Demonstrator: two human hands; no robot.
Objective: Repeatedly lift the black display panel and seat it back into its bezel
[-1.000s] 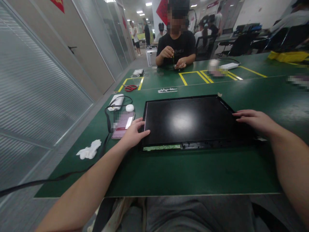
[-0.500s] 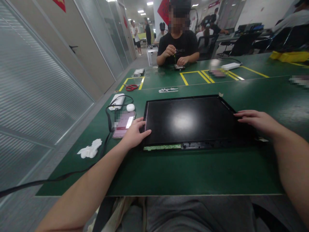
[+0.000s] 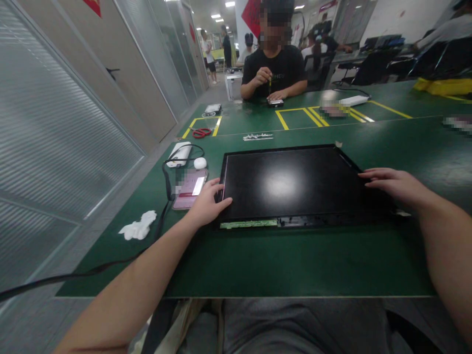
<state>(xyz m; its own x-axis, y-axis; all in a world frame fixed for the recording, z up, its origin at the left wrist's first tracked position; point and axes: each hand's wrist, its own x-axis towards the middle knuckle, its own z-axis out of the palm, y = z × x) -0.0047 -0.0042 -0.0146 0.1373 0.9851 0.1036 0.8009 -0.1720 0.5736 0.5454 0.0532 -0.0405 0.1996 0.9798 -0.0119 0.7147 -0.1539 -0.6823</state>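
A black display panel (image 3: 283, 184) lies flat on the green table, screen up, with a bright reflection at its middle. Along its near edge runs a bare green circuit board strip (image 3: 249, 224). My left hand (image 3: 208, 202) grips the panel's left edge, thumb over the front and fingers along the side. At the right edge, my right hand (image 3: 394, 184) holds the frame with its fingers bent over the rim; its thumb is hidden. Small pale tabs (image 3: 338, 144) stick out at the right corners.
Left of the panel are a phone (image 3: 189, 189), a white earbud case (image 3: 200, 163), a white power bank (image 3: 179, 154) with a black cable and a crumpled tissue (image 3: 138, 227). Red scissors (image 3: 202, 132) and white strips (image 3: 258, 137) lie beyond. Opposite, a person (image 3: 273, 69) works with a screwdriver.
My hands and the panel keep their places; the view has shifted very slightly. Across the table, the other person's raised hand and screwdriver have moved a little.
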